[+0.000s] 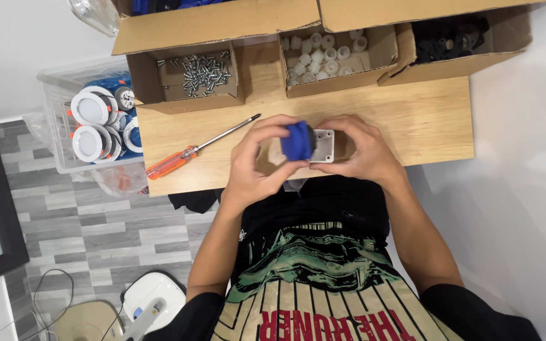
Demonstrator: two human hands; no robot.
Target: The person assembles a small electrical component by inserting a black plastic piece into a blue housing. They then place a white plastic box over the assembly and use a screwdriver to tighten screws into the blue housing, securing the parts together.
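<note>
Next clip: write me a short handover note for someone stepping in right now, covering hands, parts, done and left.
Left hand: gripping the blue part.
Right hand: holding the white plate, which the blue part is pressed against, above the wooden table.
Screwdriver: lying untouched to the left.
Screws and white caps: in their boxes.
Done: parts brought together.
Left: probably screwing them; no screw is visibly in.

Bare wood is lying open right of the hands — boxes (pixel 323 60) are blocking the back, a screwdriver (pixel 200 147) is lying left.
</note>
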